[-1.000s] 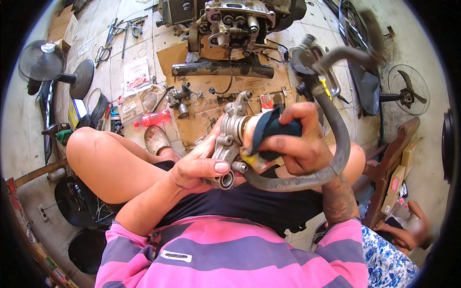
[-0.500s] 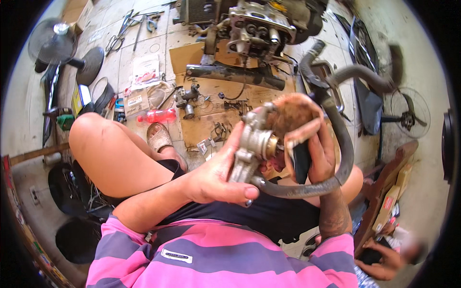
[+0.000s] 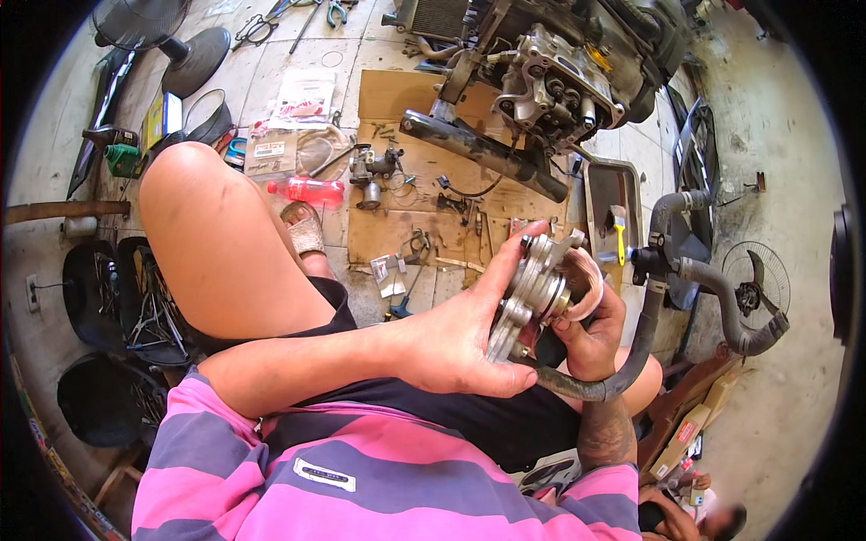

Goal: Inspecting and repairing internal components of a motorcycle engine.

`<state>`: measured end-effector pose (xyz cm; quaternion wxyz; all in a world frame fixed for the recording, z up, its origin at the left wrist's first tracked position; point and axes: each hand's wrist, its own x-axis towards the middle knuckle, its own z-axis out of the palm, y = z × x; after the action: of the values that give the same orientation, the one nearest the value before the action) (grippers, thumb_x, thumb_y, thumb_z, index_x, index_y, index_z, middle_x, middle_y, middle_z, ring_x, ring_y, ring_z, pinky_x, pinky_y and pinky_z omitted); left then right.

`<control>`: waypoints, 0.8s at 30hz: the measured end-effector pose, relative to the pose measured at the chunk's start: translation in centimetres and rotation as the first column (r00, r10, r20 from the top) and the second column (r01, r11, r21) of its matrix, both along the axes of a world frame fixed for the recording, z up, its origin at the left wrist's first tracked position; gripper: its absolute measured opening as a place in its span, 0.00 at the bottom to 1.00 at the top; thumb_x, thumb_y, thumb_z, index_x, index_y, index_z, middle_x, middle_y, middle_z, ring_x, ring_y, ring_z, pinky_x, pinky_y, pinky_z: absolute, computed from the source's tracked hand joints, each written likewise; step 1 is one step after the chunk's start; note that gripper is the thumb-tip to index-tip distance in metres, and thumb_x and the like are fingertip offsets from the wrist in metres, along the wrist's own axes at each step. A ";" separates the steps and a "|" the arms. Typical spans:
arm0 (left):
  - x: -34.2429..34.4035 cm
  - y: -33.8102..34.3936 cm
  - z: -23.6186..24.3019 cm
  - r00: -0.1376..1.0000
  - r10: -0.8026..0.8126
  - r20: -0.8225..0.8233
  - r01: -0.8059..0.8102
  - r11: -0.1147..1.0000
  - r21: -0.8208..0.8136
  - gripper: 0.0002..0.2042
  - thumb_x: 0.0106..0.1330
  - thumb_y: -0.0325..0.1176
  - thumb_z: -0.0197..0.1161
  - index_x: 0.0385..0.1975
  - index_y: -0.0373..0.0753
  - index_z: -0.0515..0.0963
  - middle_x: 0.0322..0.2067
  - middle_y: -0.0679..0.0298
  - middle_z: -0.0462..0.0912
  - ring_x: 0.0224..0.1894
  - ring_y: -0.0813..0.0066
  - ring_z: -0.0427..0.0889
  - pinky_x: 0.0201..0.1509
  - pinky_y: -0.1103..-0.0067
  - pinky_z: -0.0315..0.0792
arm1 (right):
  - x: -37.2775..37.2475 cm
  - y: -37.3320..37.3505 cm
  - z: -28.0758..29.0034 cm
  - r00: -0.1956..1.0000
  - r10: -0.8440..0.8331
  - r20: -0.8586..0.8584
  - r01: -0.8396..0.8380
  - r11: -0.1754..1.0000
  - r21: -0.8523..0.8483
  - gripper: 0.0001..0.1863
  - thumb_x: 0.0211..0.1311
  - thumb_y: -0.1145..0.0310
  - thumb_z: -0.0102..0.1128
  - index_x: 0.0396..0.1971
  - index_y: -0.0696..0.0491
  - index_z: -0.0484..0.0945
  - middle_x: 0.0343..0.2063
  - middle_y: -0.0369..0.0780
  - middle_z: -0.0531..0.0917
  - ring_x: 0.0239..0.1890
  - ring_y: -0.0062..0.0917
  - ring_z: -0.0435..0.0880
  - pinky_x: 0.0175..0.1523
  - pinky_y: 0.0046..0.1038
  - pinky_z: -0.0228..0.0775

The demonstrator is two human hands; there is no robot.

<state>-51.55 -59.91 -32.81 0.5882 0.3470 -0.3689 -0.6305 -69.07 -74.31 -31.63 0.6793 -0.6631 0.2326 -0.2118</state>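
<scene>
My left hand [image 3: 442, 347] is wrapped round a silvery metal water pump [image 3: 532, 293], its thumb below and fingers above. A black rubber hose [image 3: 642, 347] runs from the pump's lower end, looping up to a branched joint [image 3: 651, 261] with more hose. In my right hand [image 3: 595, 338] is a curled brownish strip of sandpaper [image 3: 588, 279], bent against the round neck of the pump. The thumb and fingers close on the strip; part of their grip is hidden behind the pump.
An engine [image 3: 559, 90] stands ahead beside cardboard [image 3: 388, 234] bearing a throttle body [image 3: 374, 171] and small parts. A metal tray [image 3: 591, 180] holds a yellow-handled brush [image 3: 618, 230]. A red bottle [image 3: 311, 191] lies left; a fan [image 3: 756, 284] and another person [image 3: 672, 518] are right.
Both hands have moved right with the pump and hose. The sandpaper, wide open before, now curls tightly near the pump's neck. The view has shifted, showing the tray and brush more fully.
</scene>
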 end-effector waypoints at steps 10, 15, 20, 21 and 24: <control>1.4 0.5 0.4 0.949 0.021 -0.316 -0.013 1.000 0.026 0.59 0.57 0.31 0.72 0.77 0.43 0.26 0.57 0.58 0.68 0.54 0.74 0.72 0.54 0.74 0.72 | 0.5 -0.9 2.1 0.948 0.306 0.086 -0.304 0.952 -0.029 0.19 0.66 0.54 0.64 0.33 0.58 0.84 0.32 0.41 0.88 0.35 0.31 0.87 0.47 0.32 0.76; 1.4 1.2 -0.9 0.901 -0.025 -0.434 0.071 0.993 0.091 0.59 0.55 0.32 0.73 0.77 0.44 0.29 0.57 0.54 0.68 0.49 0.69 0.75 0.46 0.76 0.74 | 1.1 -1.9 2.7 0.988 -0.155 -0.002 0.153 0.981 -0.119 0.22 0.67 0.81 0.50 0.61 0.59 0.67 0.48 0.44 0.80 0.48 0.26 0.80 0.60 0.27 0.69; 0.5 0.5 -1.0 0.881 -0.003 -0.472 0.079 0.987 0.141 0.55 0.49 0.41 0.75 0.74 0.43 0.42 0.55 0.52 0.69 0.50 0.65 0.76 0.43 0.76 0.76 | 0.6 -3.0 2.1 0.985 0.174 0.008 -0.157 0.908 -0.388 0.14 0.59 0.89 0.51 0.40 0.58 0.79 0.48 0.43 0.77 0.52 0.28 0.76 0.60 0.25 0.65; 0.4 0.3 -1.1 0.866 -0.008 -0.501 0.089 0.986 0.138 0.55 0.48 0.42 0.75 0.74 0.43 0.44 0.56 0.52 0.69 0.52 0.64 0.76 0.45 0.75 0.76 | 0.3 -2.5 2.2 0.990 0.134 -0.045 -0.139 0.880 -0.454 0.10 0.56 0.87 0.57 0.35 0.57 0.81 0.48 0.45 0.77 0.51 0.30 0.76 0.58 0.26 0.65; 0.2 0.5 -1.5 0.839 -0.030 -0.543 0.132 0.980 0.150 0.54 0.48 0.44 0.73 0.74 0.42 0.47 0.57 0.51 0.68 0.59 0.61 0.73 0.54 0.70 0.76 | 0.6 -1.6 2.1 0.994 0.109 0.029 -0.084 0.892 -0.444 0.09 0.56 0.80 0.67 0.37 0.55 0.82 0.44 0.43 0.80 0.49 0.30 0.77 0.55 0.29 0.71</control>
<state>-51.33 -59.39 -34.29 0.6067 0.1926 -0.1445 -0.7576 -68.48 -75.89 -29.52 0.5267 -0.8047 0.1269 -0.2427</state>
